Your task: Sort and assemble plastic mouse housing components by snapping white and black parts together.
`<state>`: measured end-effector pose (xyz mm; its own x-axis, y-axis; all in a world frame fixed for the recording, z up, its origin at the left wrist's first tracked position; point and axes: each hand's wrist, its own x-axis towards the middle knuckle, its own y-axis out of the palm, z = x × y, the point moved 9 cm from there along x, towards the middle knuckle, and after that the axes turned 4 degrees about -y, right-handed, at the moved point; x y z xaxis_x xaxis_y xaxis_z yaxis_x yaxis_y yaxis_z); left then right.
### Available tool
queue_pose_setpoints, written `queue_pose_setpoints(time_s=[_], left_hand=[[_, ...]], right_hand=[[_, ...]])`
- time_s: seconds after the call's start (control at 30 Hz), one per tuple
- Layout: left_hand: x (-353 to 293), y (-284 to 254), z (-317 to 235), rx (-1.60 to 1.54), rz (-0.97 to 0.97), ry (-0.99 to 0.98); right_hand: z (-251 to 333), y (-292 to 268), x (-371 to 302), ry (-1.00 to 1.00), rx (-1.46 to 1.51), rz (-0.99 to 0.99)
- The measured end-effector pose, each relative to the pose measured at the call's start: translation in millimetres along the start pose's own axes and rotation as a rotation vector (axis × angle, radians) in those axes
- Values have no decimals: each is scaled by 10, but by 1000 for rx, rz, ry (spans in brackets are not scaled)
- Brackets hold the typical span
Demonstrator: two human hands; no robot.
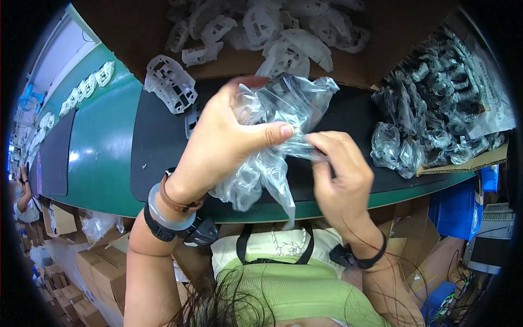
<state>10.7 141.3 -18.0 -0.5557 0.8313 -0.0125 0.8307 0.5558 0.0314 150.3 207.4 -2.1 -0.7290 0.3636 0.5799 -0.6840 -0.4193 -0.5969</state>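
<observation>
My left hand (226, 128) is closed round a clear plastic bag (297, 101), its thumb pressed on the crumpled film. Something dark shows through the upper part of the bag, too blurred to name. At the bag's right side, my right hand (343, 171) pinches the film between thumb and fingers. More crumpled clear plastic (245, 182) hangs below my hands over the mat's front edge. A white moulded plastic shell (170, 83) with cut-outs lies just beyond my left hand, and another white part is half hidden behind that hand.
A cardboard box (376, 60) at the back holds many white shells (272, 27). At right, a carton (463, 166) is heaped with bagged dark parts (430, 103). A black mat (147, 158) covers the green table (103, 141). White parts (87, 86) line the far left; blue bins (456, 210) stand lower right.
</observation>
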Motion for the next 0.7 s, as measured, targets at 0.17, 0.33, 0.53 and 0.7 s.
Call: queue_pose_setpoints(time_s=[0.17, 0.33, 0.53, 0.7], left_hand=[[-57, 53, -1, 318, 43, 48], [-162, 260, -34, 536, 283, -65], [-128, -10, -257, 756, 4, 142], [-112, -133, -503, 485, -92, 370]], right_hand=[[-55, -78, -75, 106, 25, 278], [-141, -261, 157, 118, 28, 167], [-368, -204, 284, 306, 240, 205], [-268, -410, 648, 200, 195, 162]])
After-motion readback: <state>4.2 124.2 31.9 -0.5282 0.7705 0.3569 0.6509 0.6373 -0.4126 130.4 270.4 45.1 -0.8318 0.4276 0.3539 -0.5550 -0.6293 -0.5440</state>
